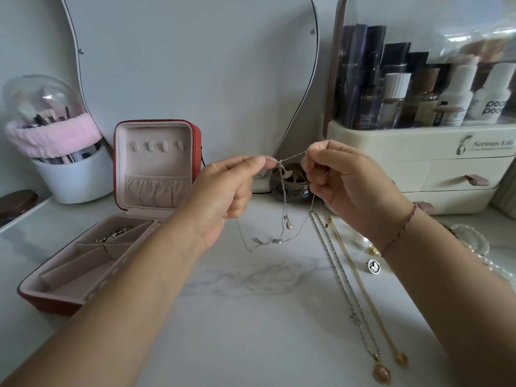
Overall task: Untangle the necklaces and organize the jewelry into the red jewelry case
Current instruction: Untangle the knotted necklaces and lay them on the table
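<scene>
In the head view, both hands are up in the middle of the frame, above a white marble table [237,331]. The left hand [223,188] pinches a knot of thin silver chains [282,219] between thumb and first finger, with the other fingers curled in. The right hand [343,180] is just beside it and pinches the same chains the same way, and a short bit of chain runs tight between the two hands. The rest of the chains hang down in loops, with a small pearl drop [289,225] swinging under the hands.

The red jewelry case [50,304] sits open at the left of the frame, with its lid standing up. A shiny bracelet [114,234] lies in one of its back slots.

At the lower right, a silver necklace [343,286] and a gold necklace [360,280] lie stretched out side by side on the table. A small blue round piece [373,266] lies near them, under the right wrist. White pearls [480,247] sit at the right edge.

A cup of brushes [69,174] stands at the left, and a makeup box [418,152] at the upper right
</scene>
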